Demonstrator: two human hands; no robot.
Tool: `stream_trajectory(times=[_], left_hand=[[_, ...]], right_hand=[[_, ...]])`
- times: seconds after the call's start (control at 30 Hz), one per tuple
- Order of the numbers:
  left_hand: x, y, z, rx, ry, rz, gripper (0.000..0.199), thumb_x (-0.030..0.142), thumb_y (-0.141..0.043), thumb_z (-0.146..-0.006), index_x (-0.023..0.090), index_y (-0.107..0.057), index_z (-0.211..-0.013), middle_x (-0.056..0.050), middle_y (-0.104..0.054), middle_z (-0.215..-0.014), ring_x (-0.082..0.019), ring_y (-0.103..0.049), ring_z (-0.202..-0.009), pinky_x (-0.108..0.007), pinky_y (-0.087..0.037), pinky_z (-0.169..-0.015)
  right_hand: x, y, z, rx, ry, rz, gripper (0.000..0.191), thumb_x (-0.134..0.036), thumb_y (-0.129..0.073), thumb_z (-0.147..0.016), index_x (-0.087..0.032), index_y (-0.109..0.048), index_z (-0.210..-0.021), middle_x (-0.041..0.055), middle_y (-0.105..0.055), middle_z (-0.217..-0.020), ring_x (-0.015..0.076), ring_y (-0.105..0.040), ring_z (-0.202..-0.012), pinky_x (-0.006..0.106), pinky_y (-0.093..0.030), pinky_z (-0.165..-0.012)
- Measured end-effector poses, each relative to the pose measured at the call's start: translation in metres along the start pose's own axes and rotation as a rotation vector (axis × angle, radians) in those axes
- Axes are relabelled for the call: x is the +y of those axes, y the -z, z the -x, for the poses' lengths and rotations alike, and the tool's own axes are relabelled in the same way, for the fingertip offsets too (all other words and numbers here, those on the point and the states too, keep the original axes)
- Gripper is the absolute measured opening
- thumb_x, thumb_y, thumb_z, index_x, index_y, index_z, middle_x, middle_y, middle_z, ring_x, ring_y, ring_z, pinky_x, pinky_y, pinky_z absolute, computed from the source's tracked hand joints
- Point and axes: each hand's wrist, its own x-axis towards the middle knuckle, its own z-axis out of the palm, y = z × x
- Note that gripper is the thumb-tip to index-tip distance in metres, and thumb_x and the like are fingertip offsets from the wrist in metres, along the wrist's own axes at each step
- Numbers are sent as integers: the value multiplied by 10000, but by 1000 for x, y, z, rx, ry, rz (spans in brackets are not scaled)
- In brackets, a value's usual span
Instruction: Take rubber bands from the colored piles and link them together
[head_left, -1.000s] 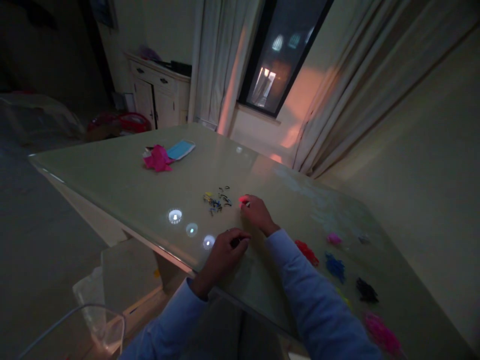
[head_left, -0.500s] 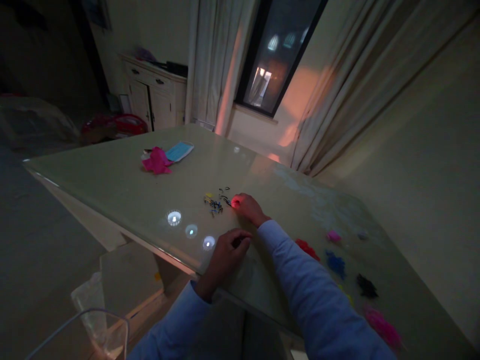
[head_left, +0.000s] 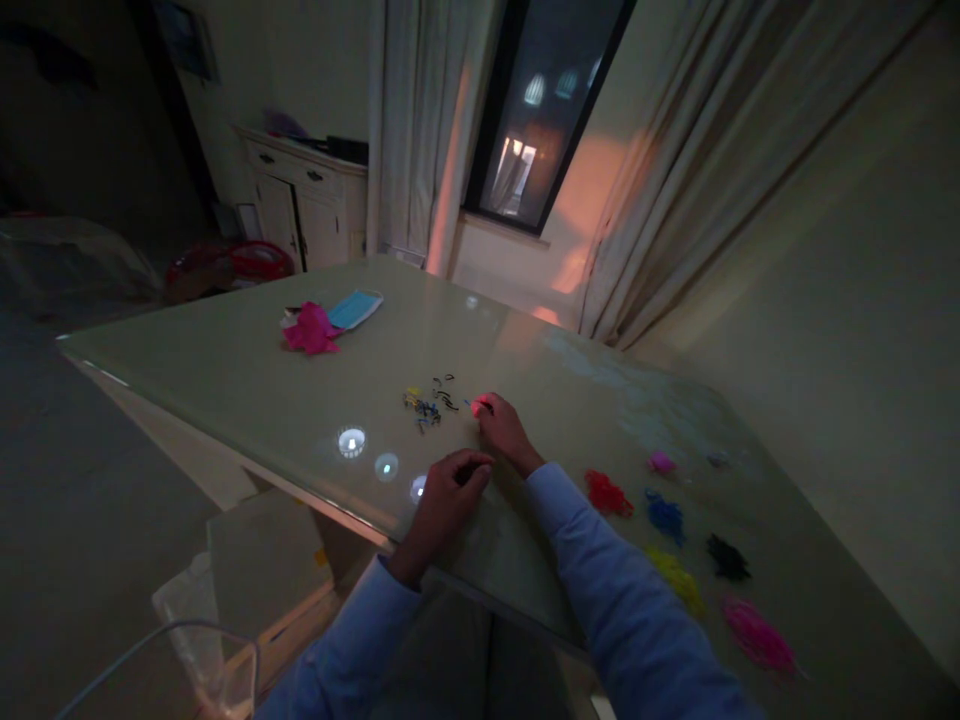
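Observation:
My right hand (head_left: 501, 428) is over the table with thumb and finger pinched, lit red at the tips. A small blue piece (head_left: 466, 402) juts from those fingertips. Just left of it lies a loose cluster of small pieces (head_left: 424, 408), dark, blue and yellow, too small to make out clearly. Several black curved pieces (head_left: 445, 398) lie at the cluster's far right side. Nearer the table edge, my left hand (head_left: 450, 492) is curled with thumb and fingertips close together; whatever it holds, if anything, is hidden.
On the glossy table (head_left: 225, 350) sit a pink crumpled wrapper (head_left: 311, 328) and a blue face mask (head_left: 355, 309). By my right arm are stringy heaps: red (head_left: 609, 494), blue (head_left: 665, 515), yellow (head_left: 676, 580), black (head_left: 727, 557) and pink (head_left: 759, 635). A small pink piece (head_left: 661, 462) lies beyond.
My right hand has drawn back to the right from the cluster, with the small blue piece at its fingertips. My left hand has barely moved. The view has shifted slightly.

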Motion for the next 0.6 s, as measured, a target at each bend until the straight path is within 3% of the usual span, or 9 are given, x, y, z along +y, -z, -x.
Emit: stream_trajectory(times=[0.17, 0.27, 0.47, 0.6], left_hand=[[1, 1, 0, 6, 17, 24, 204, 320, -625, -778, 182, -748, -863, -41, -752, -839, -183, -674, -777, -278, -509, -724], [-1, 1, -1, 13, 16, 41, 209, 348, -644, -775, 181, -745, -851, -40, -742, -812, -183, -673, -772, -274, -515, -719], [-2, 4, -2, 40, 36, 5, 266, 404, -660, -770, 183, -747, -890, -40, -724, -801, -178, -647, -741, -263, -505, -667], [6, 4, 0, 88, 42, -27, 298, 430, -677, -731, 171, -744, -862, -32, -695, -729, -161, -607, -660, -246, -479, -596]], right_hand=[[-1, 14, 36, 36, -121, -372, 361, -563, -566, -812, -210, -534, -747, -27, -570, -662, 100, -475, -491, 242, -367, -479], [-6, 29, 61, 53, -186, -526, 446, -643, -629, -734, -206, -536, -745, -34, -555, -658, 78, -438, -456, 224, -327, -426], [-14, 59, 106, 120, -347, -1103, 363, -375, -872, -606, -181, -605, -758, -41, -608, -731, 42, -464, -504, 168, -345, -449], [-15, 74, 131, 159, -375, -1222, 319, -315, -878, -624, -176, -619, -748, -43, -618, -711, 39, -458, -497, 158, -347, -439]])
